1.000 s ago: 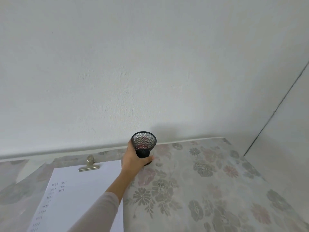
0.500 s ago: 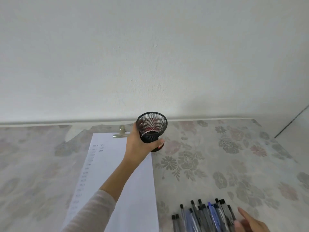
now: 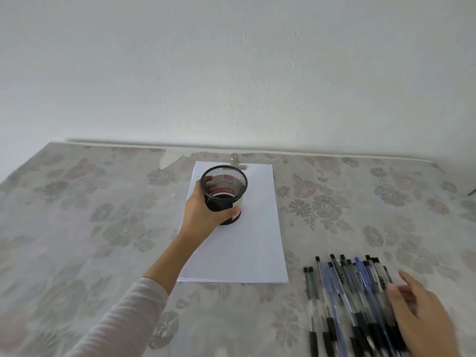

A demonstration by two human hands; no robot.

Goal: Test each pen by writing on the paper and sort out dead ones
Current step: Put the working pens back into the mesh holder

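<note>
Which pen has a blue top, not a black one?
The bright blue plastic pen, right of the middle in the pile of pens; every other visible top is black.

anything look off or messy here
The pens lie in a loose, overlapping heap on the table right of the paper, outside the mesh cup, which the left hand holds over that paper. Nothing looks spilled or broken.

Pens point(image 3: 334, 287) cropped; right hand point(image 3: 422, 320) seemingly blurred
</note>
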